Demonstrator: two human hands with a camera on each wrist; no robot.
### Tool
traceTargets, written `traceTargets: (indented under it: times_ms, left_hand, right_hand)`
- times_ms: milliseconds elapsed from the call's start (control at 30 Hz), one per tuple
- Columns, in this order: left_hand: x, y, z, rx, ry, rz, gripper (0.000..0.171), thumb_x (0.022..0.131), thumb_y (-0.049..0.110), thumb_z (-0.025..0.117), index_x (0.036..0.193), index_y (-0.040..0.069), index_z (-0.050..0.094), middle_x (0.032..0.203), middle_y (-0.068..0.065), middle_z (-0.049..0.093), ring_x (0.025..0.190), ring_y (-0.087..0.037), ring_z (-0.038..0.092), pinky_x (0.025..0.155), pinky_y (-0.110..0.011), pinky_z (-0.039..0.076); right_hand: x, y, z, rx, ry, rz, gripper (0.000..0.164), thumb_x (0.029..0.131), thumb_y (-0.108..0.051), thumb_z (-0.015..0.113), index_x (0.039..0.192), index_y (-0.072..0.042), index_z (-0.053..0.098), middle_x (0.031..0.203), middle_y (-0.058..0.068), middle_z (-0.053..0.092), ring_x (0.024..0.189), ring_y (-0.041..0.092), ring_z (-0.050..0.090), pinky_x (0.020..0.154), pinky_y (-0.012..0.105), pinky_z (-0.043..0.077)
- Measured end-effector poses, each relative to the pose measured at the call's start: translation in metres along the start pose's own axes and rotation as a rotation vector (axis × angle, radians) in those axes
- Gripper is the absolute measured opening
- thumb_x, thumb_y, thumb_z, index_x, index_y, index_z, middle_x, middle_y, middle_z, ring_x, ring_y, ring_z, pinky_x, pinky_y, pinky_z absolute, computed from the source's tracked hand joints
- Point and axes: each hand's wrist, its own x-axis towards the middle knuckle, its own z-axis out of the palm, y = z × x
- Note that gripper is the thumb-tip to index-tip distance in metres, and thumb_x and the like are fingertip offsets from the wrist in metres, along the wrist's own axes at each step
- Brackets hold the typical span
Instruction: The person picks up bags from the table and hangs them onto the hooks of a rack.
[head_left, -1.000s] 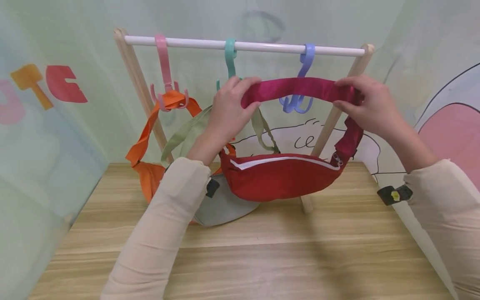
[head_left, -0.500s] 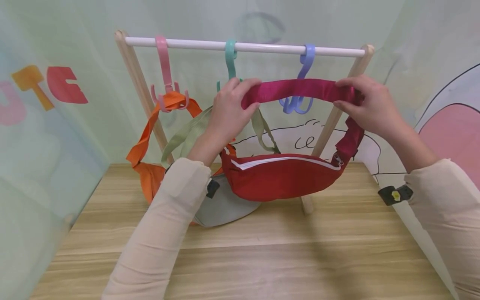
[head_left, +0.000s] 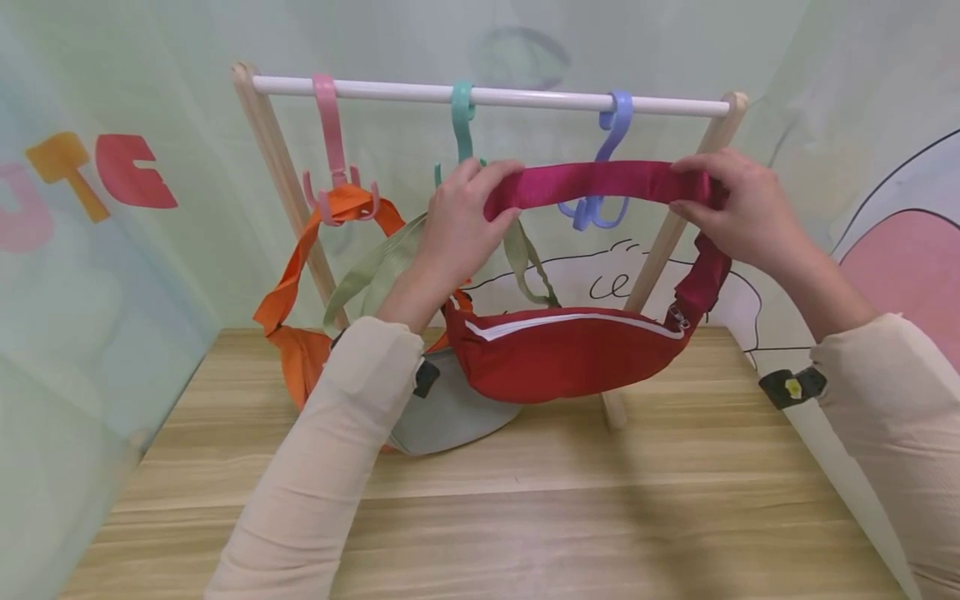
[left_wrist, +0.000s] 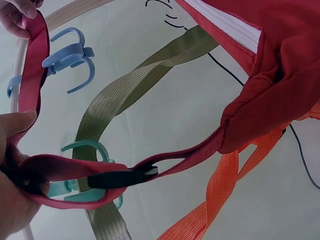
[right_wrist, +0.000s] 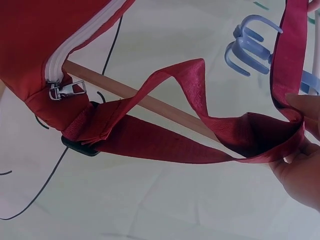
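A red waist bag (head_left: 577, 358) with a white zipper hangs in the air below its crimson strap (head_left: 592, 183). My left hand (head_left: 461, 221) pinches the strap on one side, and my right hand (head_left: 742, 208) pinches it on the other, so the stretch between them is spread flat. Behind that stretch, in the head view, is the blue hook (head_left: 600, 208). The left wrist view shows a black buckle (left_wrist: 122, 177) on the strap. In the right wrist view the metal zipper pull (right_wrist: 67, 90) sits at the bag's end, and the slack strap loops toward my fingers.
A wooden rack with a white bar (head_left: 540, 98) stands on the wooden table (head_left: 525, 525). An orange bag (head_left: 300, 358) hangs from the pink hook (head_left: 330, 125). The green hook (head_left: 462, 117) bears a grey bag (head_left: 450, 417) by its olive strap (head_left: 525, 258), partly hidden by my left arm.
Both hands keep their hold on the strap, and the bag stays almost where it was. The whole head view has shifted down very slightly.
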Motion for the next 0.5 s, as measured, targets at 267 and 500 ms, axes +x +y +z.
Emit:
traceTargets:
  times_ms: [267, 500]
  left_hand:
    - [0.0001, 0.0002, 0.0007, 0.005, -0.002, -0.001, 0.042, 0.084, 0.017, 0.066, 0.125, 0.012, 0.056, 0.105, -0.010, 0.056, 0.098, -0.020, 0.053, 0.081, -0.028, 0.046]
    - [-0.0001, 0.0019, 0.0013, 0.015, -0.018, 0.004, 0.043, 0.085, 0.020, 0.065, 0.126, 0.014, 0.056, 0.105, -0.010, 0.056, 0.099, -0.019, 0.052, 0.080, -0.027, 0.047]
  right_hand:
    - [0.0025, -0.0009, -0.0004, -0.014, -0.009, 0.004, 0.038, 0.084, -0.003, 0.062, 0.122, 0.000, 0.054, 0.105, 0.019, 0.052, 0.086, 0.028, 0.043, 0.068, 0.033, 0.034]
    - [0.0040, 0.0005, 0.0006, -0.016, -0.023, 0.041, 0.040, 0.085, -0.003, 0.061, 0.124, 0.000, 0.053, 0.107, 0.020, 0.050, 0.088, 0.029, 0.041, 0.068, 0.037, 0.034]
